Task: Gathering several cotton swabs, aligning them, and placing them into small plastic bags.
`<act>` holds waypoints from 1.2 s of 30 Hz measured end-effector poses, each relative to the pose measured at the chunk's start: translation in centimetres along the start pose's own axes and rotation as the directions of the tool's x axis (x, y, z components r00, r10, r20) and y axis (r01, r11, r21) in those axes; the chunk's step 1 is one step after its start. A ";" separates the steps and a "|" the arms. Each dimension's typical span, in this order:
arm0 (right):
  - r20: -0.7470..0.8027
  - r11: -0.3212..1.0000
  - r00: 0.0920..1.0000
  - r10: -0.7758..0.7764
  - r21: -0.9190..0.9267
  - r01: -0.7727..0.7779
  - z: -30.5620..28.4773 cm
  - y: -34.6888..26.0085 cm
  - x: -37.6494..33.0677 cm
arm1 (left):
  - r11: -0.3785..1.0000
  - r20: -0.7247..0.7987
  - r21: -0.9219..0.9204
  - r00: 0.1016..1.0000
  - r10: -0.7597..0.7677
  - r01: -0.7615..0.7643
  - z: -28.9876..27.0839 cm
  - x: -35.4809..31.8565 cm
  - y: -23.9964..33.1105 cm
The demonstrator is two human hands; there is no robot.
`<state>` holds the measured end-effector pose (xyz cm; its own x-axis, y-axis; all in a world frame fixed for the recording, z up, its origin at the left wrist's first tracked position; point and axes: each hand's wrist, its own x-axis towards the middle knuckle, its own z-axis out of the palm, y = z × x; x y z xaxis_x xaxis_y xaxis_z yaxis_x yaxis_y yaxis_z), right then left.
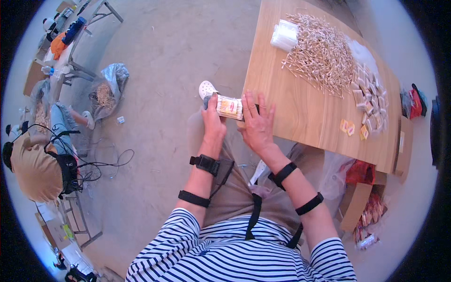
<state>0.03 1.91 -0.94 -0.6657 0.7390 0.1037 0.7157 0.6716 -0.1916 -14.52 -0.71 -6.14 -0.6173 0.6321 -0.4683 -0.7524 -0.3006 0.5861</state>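
Observation:
A small clear pack of cotton swabs (225,112) with a yellow-and-red label is held off the table's left edge. My left hand (213,120) grips its left end, thumb along the side. My right hand (258,124) is at the pack's right end, with its fingers stretched out over the corner of the wooden table (277,108). Whether the right thumb touches the pack is hard to make out. On the table lie a big heap of loose cotton swabs (319,51), a stack of clear plastic bags (285,35) and a few yellow label cards (346,127).
Several filled swab packs (371,105) lie at the table's right side. Below it stands an open cardboard box (355,207). Across the floor at left, a person (37,164) sits by a long bench, near a plastic sack (112,80) of loose sticks and some cables (110,164).

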 end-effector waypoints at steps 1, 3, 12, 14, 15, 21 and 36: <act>-0.033 0.998 0.998 -0.059 -0.033 0.057 0.2 0.4 0.1 | 1.000 -0.003 0.011 1.000 0.002 -0.002 0.0 0.0 -0.1; -0.042 0.990 0.995 -0.092 -0.113 0.087 0.6 0.9 0.3 | 1.000 -0.002 0.023 1.000 0.001 -0.001 0.1 0.0 -0.2; 0.046 0.995 0.996 0.083 -0.055 -0.080 -0.6 -2.3 -2.0 | 0.994 0.031 0.089 0.997 0.066 -0.068 -0.3 -0.1 0.5; 0.021 0.990 0.990 0.139 -0.021 -0.139 -0.1 -2.7 -2.2 | 0.995 0.023 0.069 0.997 0.072 -0.073 0.1 -0.1 0.2; 0.031 0.991 0.991 0.130 -0.045 -0.129 0.5 -2.7 -2.1 | 0.995 0.025 0.070 0.997 0.068 -0.070 0.2 -0.2 0.1; -0.003 0.988 0.994 0.112 -0.103 -0.112 1.7 -3.3 -1.2 | 0.992 0.015 0.095 0.996 0.087 -0.088 0.2 -0.3 -0.1; -0.029 0.993 0.993 0.113 -0.032 -0.114 1.2 -2.9 -0.4 | 1.000 -0.035 0.010 0.999 0.027 -0.027 1.2 -1.5 -0.9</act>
<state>-2.00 -0.38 -1.58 -0.5741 0.8114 0.1097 0.7932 0.5844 -0.1712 -12.63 -0.52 -5.18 -0.6450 0.5985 -0.4752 -0.7334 -0.3101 0.6049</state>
